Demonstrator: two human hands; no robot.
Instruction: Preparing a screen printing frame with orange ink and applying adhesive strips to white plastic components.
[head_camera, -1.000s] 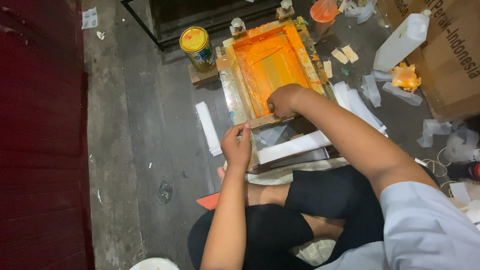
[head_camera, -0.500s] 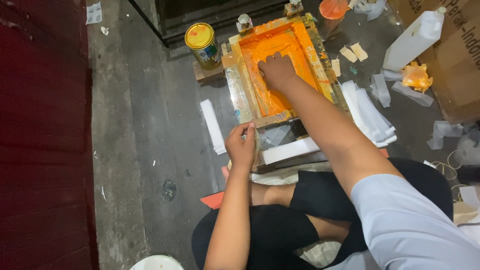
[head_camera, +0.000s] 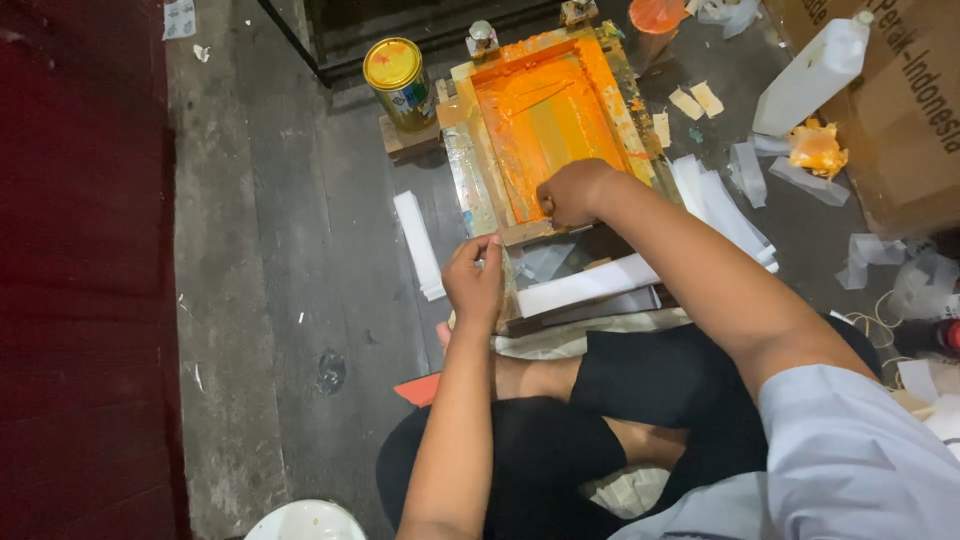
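Observation:
A wooden screen frame lies on the floor in front of me, its mesh coated in orange ink. My right hand is a closed fist at the near end of the mesh, gripping a small squeegee that it mostly hides. My left hand pinches the frame's near left corner. A white sheet sticks out from under the frame's near edge. I sit cross-legged, my knees just behind it.
A yellow-lidded paint can stands on a wood block left of the frame. White paper strips lie to the left, more strips to the right. A white bottle and a cardboard box are at the far right.
My right hand reached out to the middle of the orange mesh, then drew back to its near end. My left hand stayed on the frame corner.

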